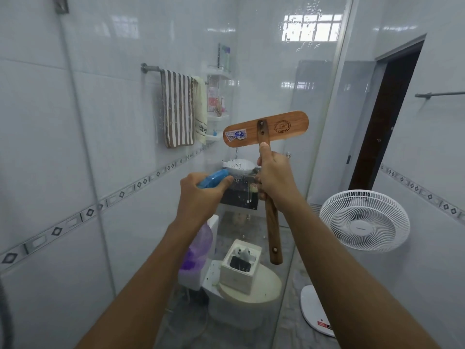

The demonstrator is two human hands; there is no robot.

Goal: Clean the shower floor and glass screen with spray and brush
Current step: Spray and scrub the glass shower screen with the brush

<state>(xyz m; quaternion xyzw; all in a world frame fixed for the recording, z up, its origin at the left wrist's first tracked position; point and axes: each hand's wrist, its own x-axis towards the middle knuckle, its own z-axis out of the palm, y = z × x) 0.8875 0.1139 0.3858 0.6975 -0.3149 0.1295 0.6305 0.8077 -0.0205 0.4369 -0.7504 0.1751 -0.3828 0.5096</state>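
My right hand (275,176) grips the wooden handle of a brush (266,132), holding it upright with its long wooden head level against the glass screen (254,71). My left hand (201,188) is closed around the blue trigger head of a spray bottle (214,178); the bottle's clear purple body (198,248) hangs below my wrist. The nozzle points at the glass just left of the brush handle. Drops and white streaks show on the wet glass in front of both hands. The shower floor is out of sight.
Behind the glass stand a toilet (241,301) with a white box (240,268) on its lid, a striped towel (177,109) on a rail and a corner shelf (217,96). A white fan (364,220) stands right, beside a dark doorway (387,117). A tiled wall (50,147) runs along my left.
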